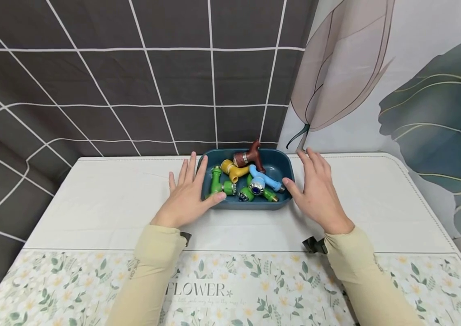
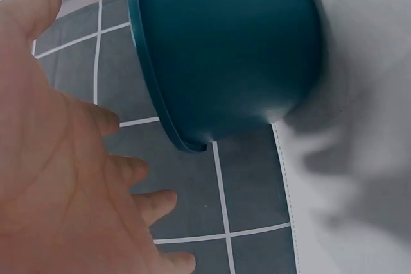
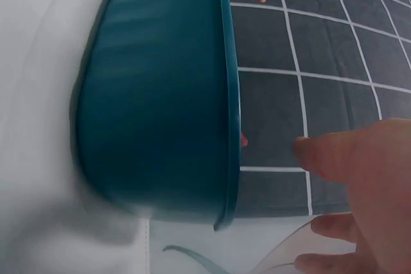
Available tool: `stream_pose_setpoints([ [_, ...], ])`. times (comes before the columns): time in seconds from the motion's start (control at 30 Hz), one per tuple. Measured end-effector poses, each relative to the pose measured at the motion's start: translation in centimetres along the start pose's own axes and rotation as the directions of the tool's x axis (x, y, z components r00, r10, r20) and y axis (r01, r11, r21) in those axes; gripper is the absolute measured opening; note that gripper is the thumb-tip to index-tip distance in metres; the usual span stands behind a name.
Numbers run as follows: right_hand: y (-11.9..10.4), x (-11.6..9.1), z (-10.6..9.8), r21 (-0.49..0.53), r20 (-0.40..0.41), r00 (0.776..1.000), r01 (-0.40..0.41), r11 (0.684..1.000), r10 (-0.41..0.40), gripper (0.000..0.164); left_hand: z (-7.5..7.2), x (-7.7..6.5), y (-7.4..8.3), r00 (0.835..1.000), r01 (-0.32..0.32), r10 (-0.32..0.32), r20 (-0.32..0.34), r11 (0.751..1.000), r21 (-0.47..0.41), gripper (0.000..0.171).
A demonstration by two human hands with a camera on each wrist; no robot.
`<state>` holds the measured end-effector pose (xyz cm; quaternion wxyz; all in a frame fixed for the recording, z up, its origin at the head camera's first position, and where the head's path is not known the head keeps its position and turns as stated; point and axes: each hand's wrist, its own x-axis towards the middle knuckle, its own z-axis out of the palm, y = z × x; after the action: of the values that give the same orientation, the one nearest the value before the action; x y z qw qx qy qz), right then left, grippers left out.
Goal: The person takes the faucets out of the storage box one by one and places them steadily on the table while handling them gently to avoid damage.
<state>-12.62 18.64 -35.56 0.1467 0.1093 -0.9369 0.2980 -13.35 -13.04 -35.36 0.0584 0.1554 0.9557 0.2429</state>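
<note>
A dark teal plastic bin [image 1: 250, 206] stands at the table's back edge, holding several plastic taps. Inside are a brown tap [image 1: 248, 157] propped at the back, a yellow tap [image 1: 234, 171], a green tap [image 1: 216, 181] at left, and a light blue tap [image 1: 268, 179] lying over another green one [image 1: 245, 194]. My left hand [image 1: 185, 194], fingers spread, is by the bin's left end; the thumb overlaps its front corner. At the right end is my right hand [image 1: 320, 192], fingers extended. Both wrist views show a gap between the bin's wall [image 2: 225, 43] and each palm.
A white tablecloth [image 1: 112, 203] with a flower-print band [image 1: 271, 280] covers the table. Behind hangs a dark grey cloth with white grid lines [image 1: 181, 77]. A leaf-print curtain [image 1: 344, 68] hangs at the right.
</note>
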Motion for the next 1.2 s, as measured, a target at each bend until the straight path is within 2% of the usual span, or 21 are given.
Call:
stream_pose_setpoints([
  [0.37,-1.0,0.3,0.6,0.014,0.041,0.999,-0.004,1.0,0.004,0.068,0.6,0.0,0.0,0.999,-0.002,0.007,0.041,0.994,-0.111,0.105],
  [0.6,-1.4,0.5,0.9,0.026,0.053,0.999,-0.006,1.0,0.004,0.065,0.8,0.2,0.0,0.998,0.005,0.002,0.058,0.993,-0.122,0.105],
  [0.97,-2.0,0.7,1.7,0.012,0.054,0.997,0.059,0.998,-0.06,0.059,1.1,0.3,0.0,0.997,0.017,-0.008,0.071,0.992,-0.122,0.106],
  [1.2,-2.8,1.0,2.2,0.015,0.09,0.993,0.081,0.997,-0.082,0.058,1.2,0.4,0.0,0.996,0.027,-0.015,0.09,0.991,-0.128,0.113],
])
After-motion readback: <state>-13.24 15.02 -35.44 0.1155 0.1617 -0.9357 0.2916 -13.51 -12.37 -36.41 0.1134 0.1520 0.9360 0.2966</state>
